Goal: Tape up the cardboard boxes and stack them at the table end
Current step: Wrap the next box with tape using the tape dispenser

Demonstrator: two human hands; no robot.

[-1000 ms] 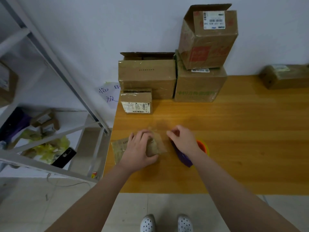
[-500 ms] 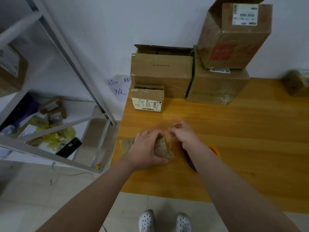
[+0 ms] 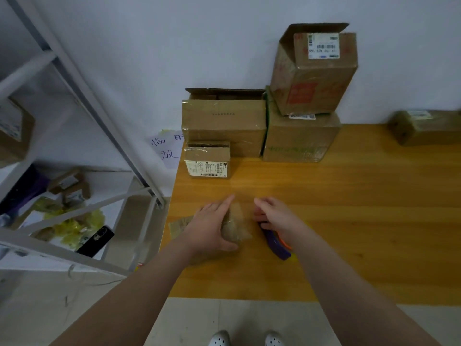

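Item: small box (image 3: pixel 235 227), brown cardboard under glossy clear tape, lying on the near left part of the table (image 3: pixel 349 221), close to its left edge. Handling: small and evidently light, stiff at the edges, probably yielding in the panels; the taped faces are likely slippery, so it is best taken by two opposite sides or corners rather than by the slick top. Grip, left hand (image 3: pixel 208 228): laid over the box from the left, fingers stretched across the top, thumb hooked round the near side, holding it down. Grip, right hand (image 3: pixel 274 217): just right of the box, fingers (image 3: pixel 259 216) curled; whether they pinch a tape end, the dispenser or nothing cannot be told. Tool: dispenser (image 3: pixel 278 244), purple handle with an orange part, on the table under the right wrist. Loose: scrap (image 3: pixel 178 224) of flat cardboard, left of the box, partly under the left hand. Destination: stack (image 3: pixel 299 138) of four boxes at the far end against the wall, the top one open, well apart from the box. Beside the table, left: shelf (image 3: pixel 87 108).
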